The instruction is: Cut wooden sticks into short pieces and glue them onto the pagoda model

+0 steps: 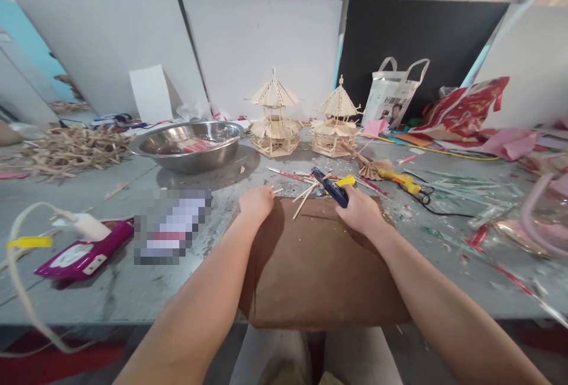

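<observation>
While the left hand point(257, 201) pinches a stick point(278, 191) and the right hand point(361, 210) grips a tool point(329, 186), bumping could scatter loose sticks point(305, 201) off the board point(328, 272).

1. Front edge of the bench point(177, 299), middle: the brown board point(328, 278) is bare between left forearm point(202, 290) and right forearm point(439, 290); a low pass is possible.
2. Far edge of the board: loose sticks point(303, 202) and the blue tool point(329, 186) in the right hand point(361, 210) obstruct low travel.
3. Rear edge, middle: left pagoda model point(275, 129) and right pagoda model point(336, 128) leave a narrow gap; the steel basin point(195, 159) tightens access on the left.
4. Right edge side: yellow glue gun point(399, 180), black cord point(439, 213) and clear strips point(465, 187) impede sliding.
5. Front left corner: purple power strip point(86, 252) and looped white cable point(15, 281) obstruct.
</observation>
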`<state>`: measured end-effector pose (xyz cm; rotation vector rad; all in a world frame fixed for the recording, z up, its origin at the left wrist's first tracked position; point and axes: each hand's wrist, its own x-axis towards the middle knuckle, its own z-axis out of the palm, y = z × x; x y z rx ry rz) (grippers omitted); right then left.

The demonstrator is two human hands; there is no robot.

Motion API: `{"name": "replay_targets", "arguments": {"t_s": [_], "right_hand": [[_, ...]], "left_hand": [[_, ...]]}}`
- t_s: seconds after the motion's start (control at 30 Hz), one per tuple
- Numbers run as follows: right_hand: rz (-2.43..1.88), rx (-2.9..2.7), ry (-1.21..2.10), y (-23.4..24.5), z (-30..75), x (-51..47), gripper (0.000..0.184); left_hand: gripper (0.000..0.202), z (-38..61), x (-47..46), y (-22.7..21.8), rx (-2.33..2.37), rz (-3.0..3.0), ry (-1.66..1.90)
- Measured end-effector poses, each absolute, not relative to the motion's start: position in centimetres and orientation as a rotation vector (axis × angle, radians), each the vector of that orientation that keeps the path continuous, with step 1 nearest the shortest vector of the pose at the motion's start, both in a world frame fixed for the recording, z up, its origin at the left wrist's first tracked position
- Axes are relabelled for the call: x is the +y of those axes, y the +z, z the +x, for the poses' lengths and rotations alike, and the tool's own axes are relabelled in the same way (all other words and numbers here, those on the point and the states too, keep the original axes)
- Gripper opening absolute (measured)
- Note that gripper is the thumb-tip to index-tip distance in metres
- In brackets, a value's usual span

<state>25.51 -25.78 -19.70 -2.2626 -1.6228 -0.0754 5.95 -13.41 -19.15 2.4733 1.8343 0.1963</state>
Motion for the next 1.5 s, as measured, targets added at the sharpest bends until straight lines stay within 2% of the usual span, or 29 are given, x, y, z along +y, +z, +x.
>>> {"name": "replay_targets", "arguments": {"t_s": [0.13, 0.23, 0.37, 0.43, 0.53, 0.87, 1.27, 1.5], "right_hand": [[-2.276, -1.630, -0.060, -19.6, 25.5, -25.8, 0.039], [-2.293, -1.629, -0.046, -19.5, 25.4, -25.9, 0.039], [-2.289, -1.636, -0.031, -19.4, 25.2, -26.0, 0.039], [-2.272, -1.644, -0.036, -19.3, 25.0, -26.1, 0.038], [-2.218, -1.671, -0.042, -19.3, 24.6, -26.2, 0.040], [-2.042, -1.711, 0.010, -19.8, 23.7, -26.5, 0.038], [-1.967, -1.747, 0.028, -20.2, 24.4, -26.3, 0.042], [-1.971, -1.766, -0.010, -20.1, 24.5, -26.3, 0.042]], "left_hand": [[0.024, 5.6, -13.0, -19.5, 1.850, 2.461, 0.212], [0.024, 5.8, -13.2, -19.4, 1.823, 2.593, 0.398], [0.031, 7.3, -15.1, -19.2, 1.371, 2.791, 0.852], [0.032, 8.2, -16.3, -19.2, 1.072, 2.794, 0.907], [0.032, 9.2, -17.8, -19.5, 0.885, 2.713, 0.896], [0.031, 9.1, -18.4, -19.7, 0.906, 2.473, 1.057], [0.031, 9.1, -17.8, -18.5, 0.572, 2.249, 0.869], [0.030, 9.0, -17.6, -18.5, 0.559, 2.170, 0.835]]}}
